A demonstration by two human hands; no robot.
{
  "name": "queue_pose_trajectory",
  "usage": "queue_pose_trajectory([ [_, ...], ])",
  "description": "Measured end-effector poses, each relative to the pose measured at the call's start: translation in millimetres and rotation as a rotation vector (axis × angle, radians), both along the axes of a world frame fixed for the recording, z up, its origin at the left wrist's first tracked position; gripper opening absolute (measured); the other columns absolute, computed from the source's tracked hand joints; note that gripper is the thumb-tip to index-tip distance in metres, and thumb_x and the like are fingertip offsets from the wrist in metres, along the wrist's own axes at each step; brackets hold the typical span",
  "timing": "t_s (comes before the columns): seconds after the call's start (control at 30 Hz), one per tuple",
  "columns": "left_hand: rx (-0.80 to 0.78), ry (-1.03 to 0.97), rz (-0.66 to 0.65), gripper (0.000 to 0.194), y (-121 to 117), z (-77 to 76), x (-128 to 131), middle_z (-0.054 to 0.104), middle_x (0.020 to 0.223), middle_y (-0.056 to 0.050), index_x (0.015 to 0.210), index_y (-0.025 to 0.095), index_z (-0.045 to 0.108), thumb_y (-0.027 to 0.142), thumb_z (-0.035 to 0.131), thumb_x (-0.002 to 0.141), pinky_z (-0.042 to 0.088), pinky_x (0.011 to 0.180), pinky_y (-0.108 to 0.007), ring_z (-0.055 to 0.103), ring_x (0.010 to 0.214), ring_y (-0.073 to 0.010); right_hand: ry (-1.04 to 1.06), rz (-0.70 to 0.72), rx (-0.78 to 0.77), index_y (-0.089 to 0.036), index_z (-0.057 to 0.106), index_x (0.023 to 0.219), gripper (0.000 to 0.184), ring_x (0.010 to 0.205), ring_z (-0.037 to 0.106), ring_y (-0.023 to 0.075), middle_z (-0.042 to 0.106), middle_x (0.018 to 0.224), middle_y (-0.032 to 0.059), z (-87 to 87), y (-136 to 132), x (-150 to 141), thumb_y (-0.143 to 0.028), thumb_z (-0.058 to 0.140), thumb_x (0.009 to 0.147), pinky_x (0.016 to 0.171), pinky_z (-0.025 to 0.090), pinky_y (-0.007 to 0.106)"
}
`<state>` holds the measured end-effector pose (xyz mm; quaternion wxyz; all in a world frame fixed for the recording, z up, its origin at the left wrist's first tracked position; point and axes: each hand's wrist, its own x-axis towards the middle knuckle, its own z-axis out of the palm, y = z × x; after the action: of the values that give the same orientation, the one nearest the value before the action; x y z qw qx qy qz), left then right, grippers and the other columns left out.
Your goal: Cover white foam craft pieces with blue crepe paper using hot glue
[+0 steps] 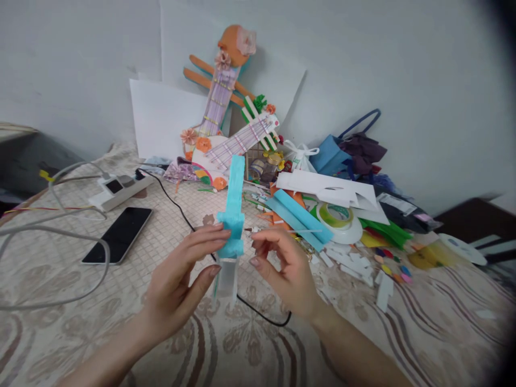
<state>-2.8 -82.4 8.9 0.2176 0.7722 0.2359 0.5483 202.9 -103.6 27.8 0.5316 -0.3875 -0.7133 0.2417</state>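
A bright blue model (236,188) with a tall narrow strip and pale legs below stands in front of me. The fingers of my left hand (181,274) rest against its left side, and the thumb is by the pale lower part (228,279). Just right of the model is my right hand (284,266), its fingers curled. Along its top edge runs a thin white stick like a slim paintbrush (310,231), brown tip toward the model. Fingers partly hide the stick's grip.
A phone (119,236), a power strip (121,192) and cables lie left. Paper instruments (220,102) lean at the back. To the right are blue paper (300,217), a tape roll (334,215), white paper scraps (355,263) and coloured discs (397,269). A black cable (262,317) crosses beneath the model.
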Motion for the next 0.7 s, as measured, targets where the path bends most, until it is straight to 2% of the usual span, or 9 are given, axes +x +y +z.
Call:
queue_pose_trajectory([
  [0.13,-0.022,-0.041,0.038,0.041,-0.5,-0.9,3.1,0.066,0.125,-0.005,0.126,0.028,0.060,0.007,0.057,0.090,0.049,0.107,-0.046,0.058,0.123,-0.0224,-0.070,-0.002,0.082,-0.021,0.062,0.113,0.020,0.080,0.057,0.0144,0.060,0.091,0.0031,5.5,5.1,-6.7,-0.024,0.057,0.094,0.068,0.050,0.028],
  [0.33,-0.028,-0.047,0.148,0.036,-1.5,-0.1,6.4,0.069,0.119,-0.004,0.120,0.027,0.063,0.011,0.062,0.088,0.054,0.099,-0.042,0.062,0.117,-0.0222,-0.124,-0.060,0.154,-0.019,0.064,0.107,0.016,0.075,0.056,0.0138,0.058,0.085,0.0021,9.5,7.4,-15.3,-0.026,0.058,0.094,0.065,0.049,0.027],
  [0.7,0.020,-0.040,0.177,0.035,0.2,-0.6,10.7,0.068,0.114,-0.005,0.115,0.024,0.063,0.002,0.059,0.087,0.054,0.095,-0.037,0.064,0.110,-0.0190,-0.187,-0.082,0.210,-0.018,0.061,0.103,0.010,0.081,0.059,0.0150,0.058,0.090,0.0031,5.5,6.5,-19.8,-0.018,0.061,0.092,0.071,0.051,0.028],
])
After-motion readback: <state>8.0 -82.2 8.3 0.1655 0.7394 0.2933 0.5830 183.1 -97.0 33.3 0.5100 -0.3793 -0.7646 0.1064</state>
